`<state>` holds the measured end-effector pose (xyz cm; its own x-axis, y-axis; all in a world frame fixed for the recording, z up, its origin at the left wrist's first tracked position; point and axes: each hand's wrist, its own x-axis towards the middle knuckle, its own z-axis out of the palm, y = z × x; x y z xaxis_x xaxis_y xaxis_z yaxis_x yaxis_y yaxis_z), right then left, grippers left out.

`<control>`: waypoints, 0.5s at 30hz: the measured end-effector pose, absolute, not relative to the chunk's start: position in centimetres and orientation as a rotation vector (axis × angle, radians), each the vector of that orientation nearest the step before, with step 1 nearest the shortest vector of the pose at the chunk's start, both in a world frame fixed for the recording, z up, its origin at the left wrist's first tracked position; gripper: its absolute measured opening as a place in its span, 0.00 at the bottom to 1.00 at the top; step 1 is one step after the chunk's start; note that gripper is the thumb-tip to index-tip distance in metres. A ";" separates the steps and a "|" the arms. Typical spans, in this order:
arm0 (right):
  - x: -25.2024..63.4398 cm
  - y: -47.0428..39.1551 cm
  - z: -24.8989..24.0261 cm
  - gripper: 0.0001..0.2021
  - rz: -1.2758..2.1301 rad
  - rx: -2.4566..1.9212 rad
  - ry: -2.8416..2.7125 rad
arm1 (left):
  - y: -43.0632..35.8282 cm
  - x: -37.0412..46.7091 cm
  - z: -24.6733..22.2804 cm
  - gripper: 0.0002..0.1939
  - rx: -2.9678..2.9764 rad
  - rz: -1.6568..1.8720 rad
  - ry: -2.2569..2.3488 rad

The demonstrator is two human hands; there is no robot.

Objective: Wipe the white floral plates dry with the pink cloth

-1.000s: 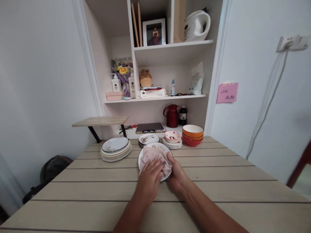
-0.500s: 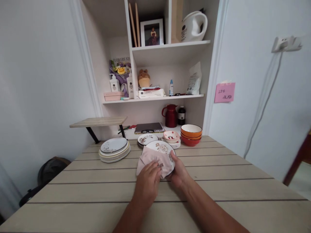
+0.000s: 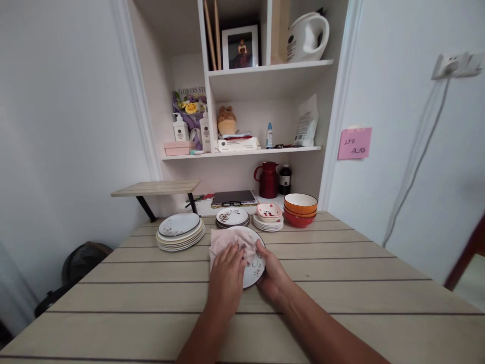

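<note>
Pale, plain walls stand at ten o'clock (image 3: pixel 64 111) and two o'clock (image 3: pixel 394 86), flanking a white built-in shelf unit (image 3: pixel 265 70) that fills the recess at twelve. A slatted, light wood table (image 3: pixel 144 296) spreads across six o'clock, with a small raised shelf (image 3: pixel 155 188) on black legs (image 3: pixel 145 207) at nine. Toward two, a white socket (image 3: pixel 450 66) feeds a hanging grey cord (image 3: pixel 424 146), between two and three a pink note (image 3: pixel 355 143) sticks to the wall, and soft, muted light covers everything.

"What's the right hand (image 3: pixel 274 275) gripping?"
"A floral plate (image 3: pixel 253 274), by its rim; the left hand (image 3: pixel 226 275) holds a pink cloth (image 3: pixel 220 241) against it."
"Behind?"
"Stacked plates (image 3: pixel 232 217), nested bowls (image 3: pixel 300 207)."
</note>
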<state>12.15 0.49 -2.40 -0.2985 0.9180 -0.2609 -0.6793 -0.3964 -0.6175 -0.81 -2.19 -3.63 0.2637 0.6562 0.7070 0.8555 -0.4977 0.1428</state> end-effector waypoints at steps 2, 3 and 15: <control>12.5 0.6 -2.3 0.20 1.862 -0.706 -0.448 | -2.4 -0.7 -3.7 0.16 -2.254 -1.072 -1.374; 12.6 0.8 -2.3 0.19 1.854 -0.707 -0.439 | -2.5 -0.6 -3.8 0.15 -2.265 -1.083 -1.342; 12.8 0.7 -2.3 0.22 1.923 -0.651 -0.544 | -2.7 -0.2 -3.3 0.19 -2.531 -0.993 -1.140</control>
<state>12.83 0.68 -2.31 -0.3618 0.9098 -0.2035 -0.6685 -0.4053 -0.6236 -0.20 -2.70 -3.29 0.4788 0.5928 0.6476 0.7225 -0.6851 0.0929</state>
